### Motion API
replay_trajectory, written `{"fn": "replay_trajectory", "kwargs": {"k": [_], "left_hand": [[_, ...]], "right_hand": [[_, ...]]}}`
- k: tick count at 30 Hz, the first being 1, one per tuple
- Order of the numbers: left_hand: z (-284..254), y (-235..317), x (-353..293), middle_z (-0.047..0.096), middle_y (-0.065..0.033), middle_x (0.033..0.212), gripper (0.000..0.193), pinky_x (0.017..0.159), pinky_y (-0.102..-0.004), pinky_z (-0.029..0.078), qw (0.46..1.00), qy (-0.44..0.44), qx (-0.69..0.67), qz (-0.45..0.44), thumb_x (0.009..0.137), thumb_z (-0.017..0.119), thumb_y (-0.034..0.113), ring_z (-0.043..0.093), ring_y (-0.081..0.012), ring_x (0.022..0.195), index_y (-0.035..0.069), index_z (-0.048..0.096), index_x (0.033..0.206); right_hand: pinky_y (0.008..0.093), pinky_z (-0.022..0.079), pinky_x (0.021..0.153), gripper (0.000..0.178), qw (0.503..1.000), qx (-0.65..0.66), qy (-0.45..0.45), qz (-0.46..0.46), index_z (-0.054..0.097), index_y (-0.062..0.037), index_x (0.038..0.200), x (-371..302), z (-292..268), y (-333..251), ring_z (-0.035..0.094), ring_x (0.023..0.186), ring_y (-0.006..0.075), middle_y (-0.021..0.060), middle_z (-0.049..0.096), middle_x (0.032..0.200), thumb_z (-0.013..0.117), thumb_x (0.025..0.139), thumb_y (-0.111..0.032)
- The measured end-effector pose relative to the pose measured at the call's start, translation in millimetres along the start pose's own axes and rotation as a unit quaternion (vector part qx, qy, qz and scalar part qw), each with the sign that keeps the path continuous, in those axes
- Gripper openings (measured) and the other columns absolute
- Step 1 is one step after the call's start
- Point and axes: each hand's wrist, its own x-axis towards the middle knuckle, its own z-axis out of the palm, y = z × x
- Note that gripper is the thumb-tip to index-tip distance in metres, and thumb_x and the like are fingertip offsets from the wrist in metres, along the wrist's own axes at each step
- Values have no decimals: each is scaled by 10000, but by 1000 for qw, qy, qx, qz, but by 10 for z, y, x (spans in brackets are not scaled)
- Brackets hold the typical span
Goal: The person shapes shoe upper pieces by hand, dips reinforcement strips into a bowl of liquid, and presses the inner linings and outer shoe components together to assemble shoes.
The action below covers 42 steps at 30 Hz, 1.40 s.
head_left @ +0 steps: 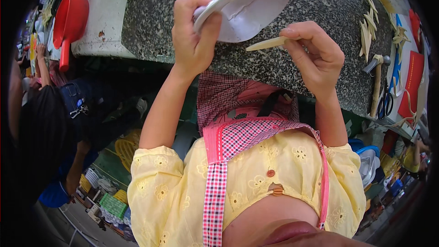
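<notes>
- The hollow white piece (256, 11), bowl-like with a broad rim, is held up above the front part of a speckled stone slab (151, 16), tilted so that its inside shows.
- A ragged line crosses the inner surface, which looks not fully smooth; how much of the work is done or left cannot be told from this view.
- The left hand (195, 32) is clamped on the rim, thumb on the near side and fingers behind.
- The right hand (316, 55) pinches the blunt end of a pale pointed sliver (265, 44); its tip is near the white piece but apart from it.
- More pale slivers (366, 36) lie loose on the slab to the right, near a hammer (376, 87) and scissors (388, 100).
- Far left, a red scoop (71, 20) rests with its handle past the edge.
</notes>
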Motion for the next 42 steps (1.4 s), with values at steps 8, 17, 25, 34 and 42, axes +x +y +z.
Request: {"fn": "replay_trajectory", "kwargs": {"k": [8,17,25,34,42], "left_hand": [[13,105,169,492,-112,1116,405,790,-287,420,982,-105,66,-143,820,614,251,523,-156,953,7,489,1119],[-202,-91,-48,555,-106,1076,907,828,-340,460,969,-187,-27,-159,542,836,292,571,-225,985,79,356,1281],[-219,-167,-144,631,-114,973,864,784,-323,488,962,-176,-66,-199,529,848,267,619,-220,921,125,387,1246],[-291,-180,-153,632,-108,951,797,751,-342,488,950,-206,-25,-235,535,831,335,634,-270,852,89,455,1192],[-370,-240,-149,578,-120,1094,821,890,-370,377,964,-238,98,-72,526,818,412,554,-268,1017,29,483,1170]], "right_hand": [[233,483,601,225,984,-155,56,-61,566,-30,983,164,47,182,608,694,127,75,622,810,613,769,23],[282,486,587,207,973,-198,-11,-118,548,-30,955,293,228,230,622,675,239,92,614,844,567,759,33],[288,477,556,193,954,-245,-33,-168,554,-32,904,343,309,270,611,621,235,78,605,784,563,727,44],[287,425,493,169,919,-315,-61,-229,564,-73,865,373,419,280,564,535,198,44,594,685,609,715,-11],[287,409,507,156,932,-325,-51,-152,559,-98,846,395,465,292,561,518,191,21,604,655,625,714,-50]]}}
